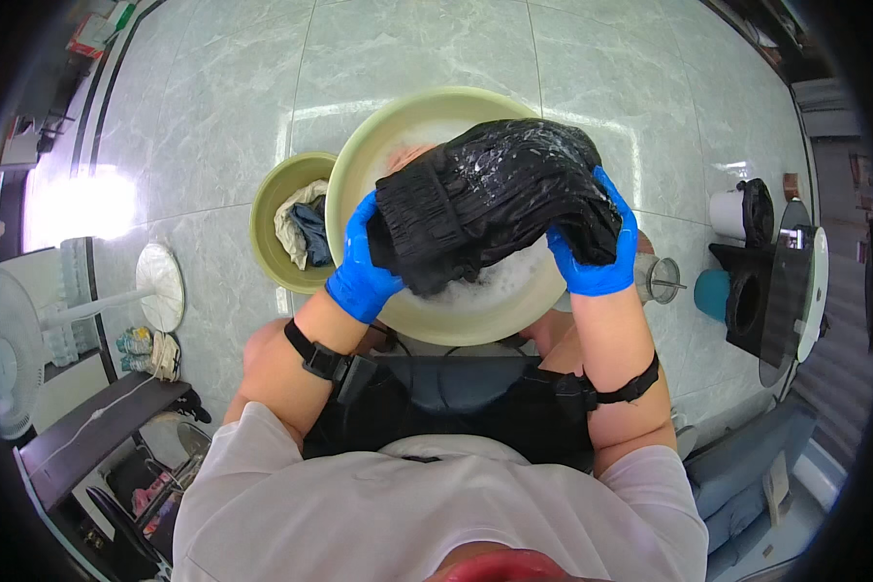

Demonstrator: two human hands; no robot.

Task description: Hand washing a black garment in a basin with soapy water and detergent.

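Between my two blue-gloved hands a wet black garment with a gathered elastic waistband is held up, streaked with white suds on top. My left hand grips it at the waistband end. At the other end my right hand clasps the bunched cloth. Below it stands a large pale-green basin, holding foamy water. Some pinkish cloth shows in the suds at the basin's left side, partly hidden by the garment.
Left of the basin, a smaller olive-green tub holds cream and blue cloths. A glass jar stands to the right. Farther out are a white standing fan on the left and a teal bin on the right. Grey tiles cover the floor.
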